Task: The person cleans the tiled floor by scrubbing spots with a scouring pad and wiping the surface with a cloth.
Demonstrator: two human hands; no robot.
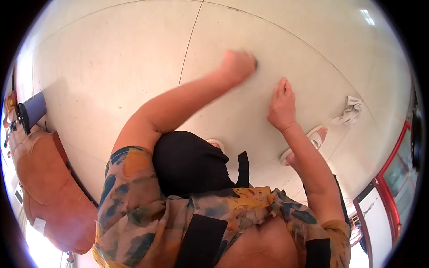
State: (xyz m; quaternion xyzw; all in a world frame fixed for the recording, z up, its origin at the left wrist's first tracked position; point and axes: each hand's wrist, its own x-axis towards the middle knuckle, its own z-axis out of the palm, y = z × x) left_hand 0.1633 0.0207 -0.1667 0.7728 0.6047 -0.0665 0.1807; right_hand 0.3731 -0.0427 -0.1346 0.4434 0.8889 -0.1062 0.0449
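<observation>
My left hand [239, 67] is closed in a fist over the pale tiled floor [134, 58], and motion blurs it. A small dark object [256, 64] shows at its knuckle side, too small to name. Lower and to the right, my right hand [282, 105] has its visible fingers stretched forward close together, with a ring on one of them. Nothing can be seen in it. The two hands are apart.
A crumpled whitish cloth [351, 111] lies on the floor at the right, beyond my sandalled right foot [315, 137]. A brown padded seat [53, 187] and a purple-grey bin-like object [34, 109] stand at the left. A red-framed glass cabinet [400, 174] is at the right edge.
</observation>
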